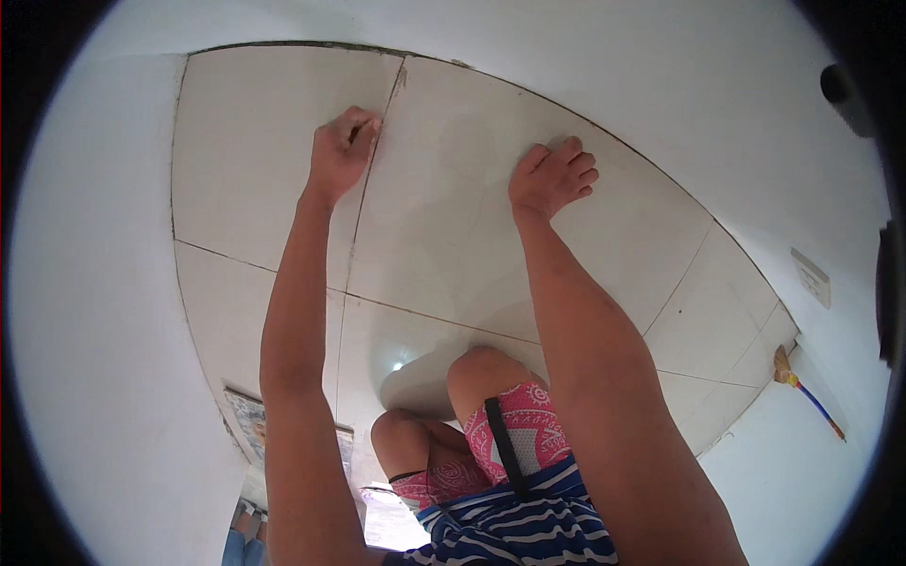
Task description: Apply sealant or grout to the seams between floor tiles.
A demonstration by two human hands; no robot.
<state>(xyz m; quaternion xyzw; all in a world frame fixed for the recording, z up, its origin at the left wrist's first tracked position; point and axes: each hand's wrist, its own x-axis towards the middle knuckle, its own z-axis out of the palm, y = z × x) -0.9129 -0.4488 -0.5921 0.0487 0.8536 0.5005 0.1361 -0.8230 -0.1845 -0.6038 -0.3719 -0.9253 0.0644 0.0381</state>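
- Writing: printed mat [245, 419], below left hand [347, 143] beside that forearm, too small to read; wall plate [812, 277], right of and below right hand [555, 175], markings also unreadable.
- Left hand: fingers curled in, narrow, thumb side toward right hand; can't tell if anything small is inside or if it touches the floor.
- Right hand: half open, fingers bent and apart, palm hidden; can't tell if fingertips touch.
- Tile floor [453, 212]: directly under both hands; bare stretch between them.
- Edges: dark tile joint [362, 200] just beside left hand, on its right; wall [661, 80] beyond both hands, its base near right hand's fingertips.
- Room: open tile left of left hand and below right hand, toward the knees [486, 373].
- Broom [783, 366]: well right of and below right hand, by the wall.
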